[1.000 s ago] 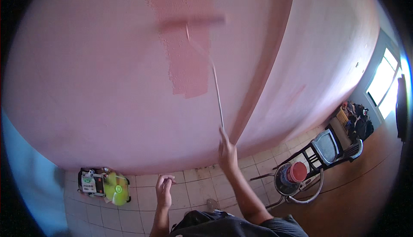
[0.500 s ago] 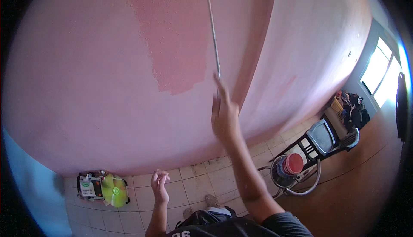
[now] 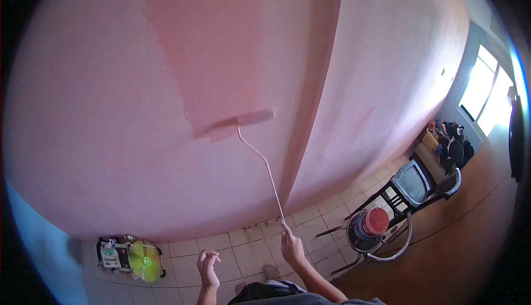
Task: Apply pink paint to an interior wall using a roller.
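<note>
A paint roller [image 3: 256, 118] rests against the pink wall, its thin bent rod running down to my right hand [image 3: 292, 246]. The fingers of that hand are wrapped round the roller's handle, low in front of me. A darker pink painted patch [image 3: 210, 50] spreads above the roller, with uneven edges. My left hand [image 3: 208, 269] is raised at the lower middle, away from the wall. Its fingers are loosely bent and hold nothing.
On the right, a red paint bucket [image 3: 375, 221] stands on a round stool [image 3: 359, 237] beside a dark chair [image 3: 412, 183]. A fan with green blades [image 3: 145, 261] is on the tiled floor at left. A wall corner [image 3: 315, 122] juts out right of the roller.
My right hand has come down and toward me. The roller has moved down the wall into view, and the darker patch reaches slightly lower. My left hand has dropped a little.
</note>
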`<action>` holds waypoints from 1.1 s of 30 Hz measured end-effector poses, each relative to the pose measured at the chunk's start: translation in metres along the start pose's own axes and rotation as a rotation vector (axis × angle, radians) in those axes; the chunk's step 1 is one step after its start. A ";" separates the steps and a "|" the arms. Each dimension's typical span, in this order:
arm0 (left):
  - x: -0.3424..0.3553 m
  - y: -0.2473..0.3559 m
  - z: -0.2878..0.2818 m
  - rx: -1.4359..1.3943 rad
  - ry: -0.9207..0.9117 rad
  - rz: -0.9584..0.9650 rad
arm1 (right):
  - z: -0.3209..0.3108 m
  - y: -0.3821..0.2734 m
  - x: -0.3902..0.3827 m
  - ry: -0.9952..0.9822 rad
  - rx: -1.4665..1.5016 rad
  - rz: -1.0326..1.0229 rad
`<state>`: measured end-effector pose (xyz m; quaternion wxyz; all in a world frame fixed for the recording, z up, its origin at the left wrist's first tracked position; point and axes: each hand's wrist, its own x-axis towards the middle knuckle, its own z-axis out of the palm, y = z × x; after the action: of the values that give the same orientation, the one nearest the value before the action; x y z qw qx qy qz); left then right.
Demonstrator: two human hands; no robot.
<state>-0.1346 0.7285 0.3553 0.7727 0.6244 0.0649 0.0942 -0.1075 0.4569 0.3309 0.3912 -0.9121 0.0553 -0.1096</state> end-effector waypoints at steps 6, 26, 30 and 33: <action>0.037 0.023 0.017 -0.003 -0.072 0.134 | -0.109 -0.146 0.155 0.297 0.183 -0.407; 0.040 -0.011 0.028 0.053 -0.037 0.025 | -0.085 -0.029 0.107 0.209 0.158 -0.204; 0.079 0.020 0.094 0.050 -0.104 0.084 | -0.168 -0.135 0.206 0.413 0.261 -0.459; 0.081 0.032 0.135 -0.062 -0.177 0.191 | -0.179 -0.131 0.209 0.303 0.263 -0.277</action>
<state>-0.0284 0.6250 0.4161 0.7819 0.6093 -0.0664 0.1140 0.0542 0.3821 0.5784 0.4750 -0.8253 -0.0269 -0.3042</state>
